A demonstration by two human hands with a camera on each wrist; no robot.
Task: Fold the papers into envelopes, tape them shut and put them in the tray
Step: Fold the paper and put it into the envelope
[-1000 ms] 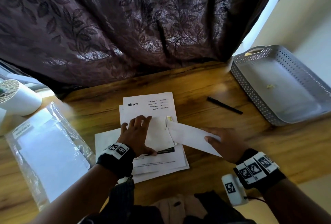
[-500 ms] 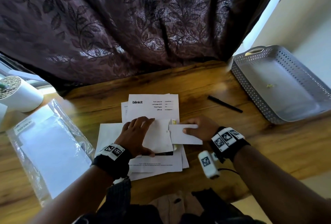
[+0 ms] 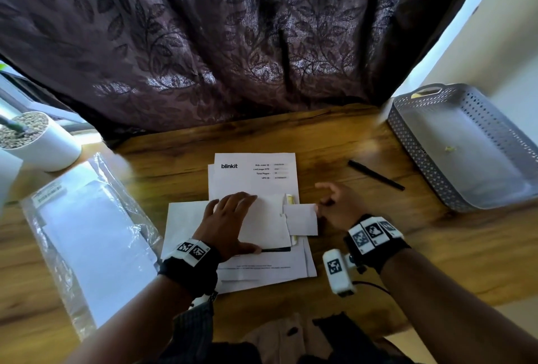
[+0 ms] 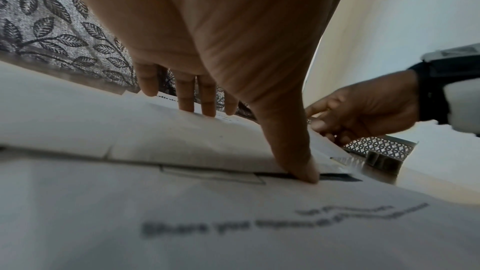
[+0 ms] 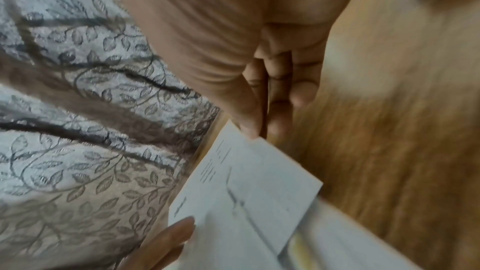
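My left hand (image 3: pixel 230 222) lies flat, fingers straight, pressing the folded white paper (image 3: pixel 266 221) onto the printed sheets (image 3: pixel 256 173). My right hand (image 3: pixel 339 208), just beside its right edge, pinches the small flap (image 3: pixel 301 219). Bare wooden tabletop (image 3: pixel 329 148) beyond my right hand reaches the grey perforated plastic tray (image 3: pixel 413 142).

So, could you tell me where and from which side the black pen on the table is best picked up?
Pinch the black pen at mid-barrel, coming from above with the right hand, which is nearest. It lies flat and slanted on the bare wooden table, apart from the papers and the tray, so fingers can close across its thin barrel from either side.
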